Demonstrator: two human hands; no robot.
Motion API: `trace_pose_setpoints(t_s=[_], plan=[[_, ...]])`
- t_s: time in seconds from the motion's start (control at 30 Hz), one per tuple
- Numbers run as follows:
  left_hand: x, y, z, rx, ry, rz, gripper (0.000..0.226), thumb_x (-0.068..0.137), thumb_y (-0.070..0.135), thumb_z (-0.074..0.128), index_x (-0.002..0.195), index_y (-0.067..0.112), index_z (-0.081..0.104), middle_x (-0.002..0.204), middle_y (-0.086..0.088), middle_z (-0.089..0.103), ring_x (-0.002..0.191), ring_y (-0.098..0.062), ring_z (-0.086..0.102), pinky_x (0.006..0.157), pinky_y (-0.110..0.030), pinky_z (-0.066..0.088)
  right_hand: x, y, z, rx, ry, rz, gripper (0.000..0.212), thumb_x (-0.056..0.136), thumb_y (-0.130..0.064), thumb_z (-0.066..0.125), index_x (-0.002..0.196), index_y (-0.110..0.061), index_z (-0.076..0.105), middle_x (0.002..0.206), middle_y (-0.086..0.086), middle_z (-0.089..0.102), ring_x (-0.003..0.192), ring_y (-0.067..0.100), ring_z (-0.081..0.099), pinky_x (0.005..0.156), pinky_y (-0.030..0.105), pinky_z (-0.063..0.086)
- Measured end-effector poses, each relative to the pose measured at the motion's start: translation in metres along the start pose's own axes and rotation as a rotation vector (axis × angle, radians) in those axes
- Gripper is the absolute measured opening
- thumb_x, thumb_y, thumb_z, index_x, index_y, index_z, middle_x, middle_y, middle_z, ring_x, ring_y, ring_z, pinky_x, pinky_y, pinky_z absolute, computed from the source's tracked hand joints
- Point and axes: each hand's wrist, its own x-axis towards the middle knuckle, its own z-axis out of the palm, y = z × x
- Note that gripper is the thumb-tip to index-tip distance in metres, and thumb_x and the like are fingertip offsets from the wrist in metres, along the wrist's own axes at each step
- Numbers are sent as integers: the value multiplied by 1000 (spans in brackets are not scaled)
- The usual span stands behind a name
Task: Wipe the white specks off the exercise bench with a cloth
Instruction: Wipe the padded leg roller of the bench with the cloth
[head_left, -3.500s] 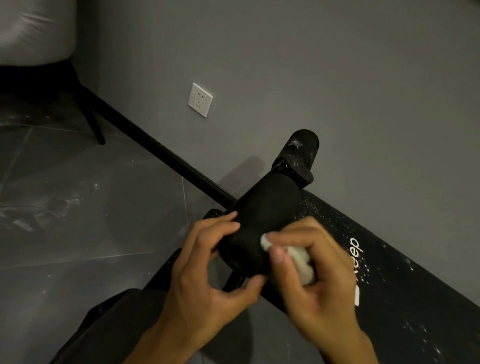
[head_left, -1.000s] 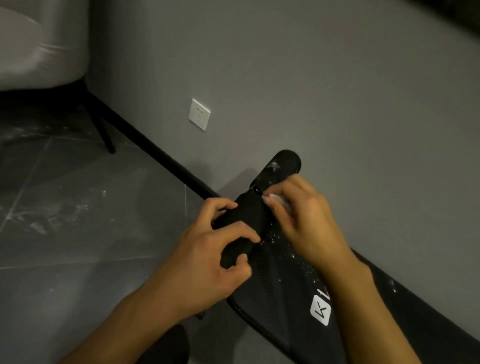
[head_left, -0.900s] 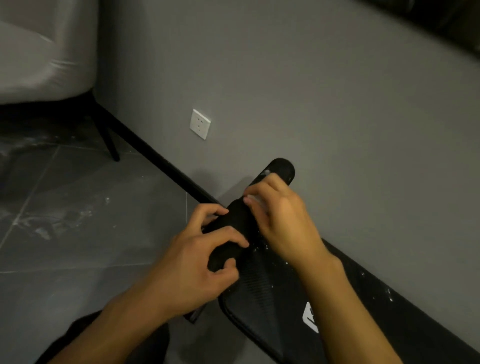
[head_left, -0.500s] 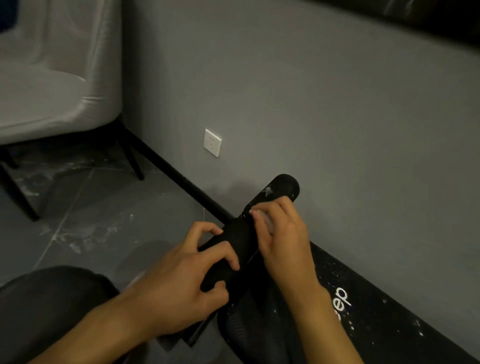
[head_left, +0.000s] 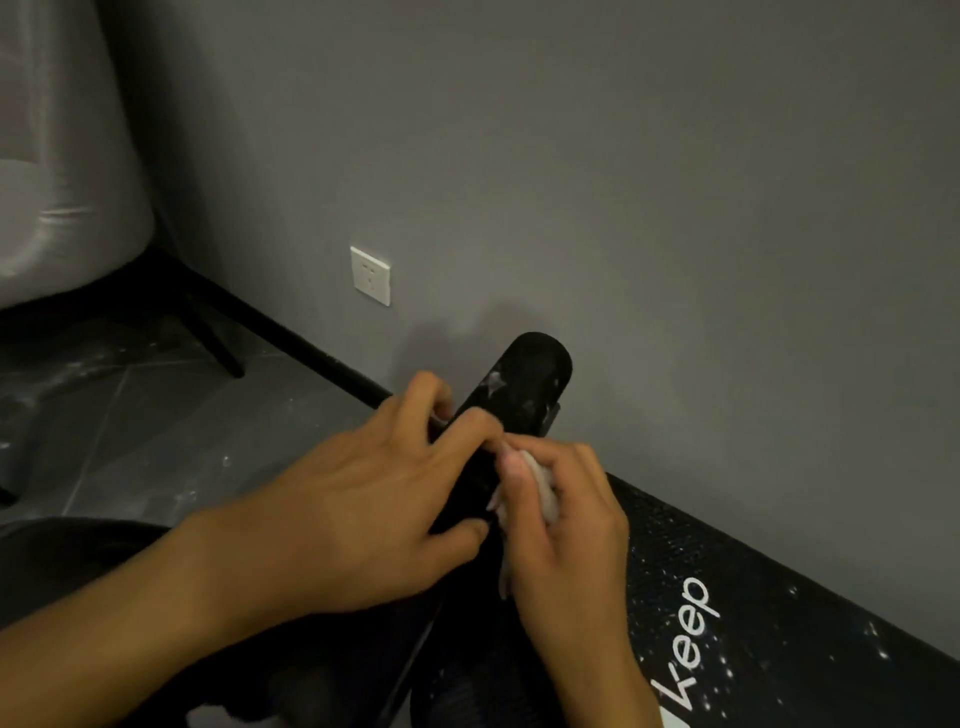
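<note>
While L hand (head_left: 363, 525) grips roller (head_left: 470, 493), R hand (head_left: 566, 535) pinches cloth (head_left: 541, 491).

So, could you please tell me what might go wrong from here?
1. The cloth is a small wad pinched in the right hand; it may smear specks rather than lift them.
2. The left hand holds the near foam roller, which could twist under the rubbing.
3. White smudges on the far roller and specks on the bench pad could be missed in this dim light.

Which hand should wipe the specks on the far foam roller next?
Right: the right hand holds the cloth close to the far roller; the left hand grips the near roller.
</note>
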Motion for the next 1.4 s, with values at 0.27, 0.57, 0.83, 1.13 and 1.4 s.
trace_pose_setpoints(t_s=[0.27, 0.57, 0.83, 1.13, 1.4], plan=[[66, -19, 3, -423, -90, -137, 84, 86, 65, 62, 150, 44, 11, 128, 11, 50, 97, -4, 61, 77, -24, 52, 18, 17, -7, 128, 167, 299, 15, 97, -23, 62, 104, -36, 61, 93, -14, 69, 85, 2, 68, 68, 17, 54], [81, -30, 16, -976, -119, -278, 52, 92, 33, 71, 129, 45, 37, 100, -11, 74, 84, -24, 76, 85, -46, 62, 7, 27, 8, 240, 149, 335, 13, 97, -10, 63, 107, -19, 66, 90, -8, 72, 79, -3, 68, 65, 11, 51], [83, -37, 25, -1272, -137, -395, 37, 94, 16, 57, 125, 37, 51, 101, -7, 70, 87, -20, 67, 75, -33, 51, 42, 38, 11, 155, 216, 238, 10, 98, -21, 63, 107, -25, 66, 97, -5, 72, 88, 8, 70, 75, 28, 57], [89, -37, 11, -1045, -233, -313, 43, 93, 28, 65, 125, 37, 39, 102, -11, 73, 84, -21, 71, 78, -35, 57, 39, 42, 6, 54, 139, 100, 10, 93, -26, 69, 99, -33, 65, 91, -9, 69, 80, 10, 68, 68, 22, 54], [91, -43, 7, -1045, -288, -296, 50, 89, 26, 71, 126, 36, 38, 100, -12, 71, 86, -23, 72, 91, -44, 58, 31, 40, -3, -20, 24, 26, 12, 101, -30, 59, 107, -25, 68, 91, -7, 68, 79, 16, 66, 66, 32, 55]])
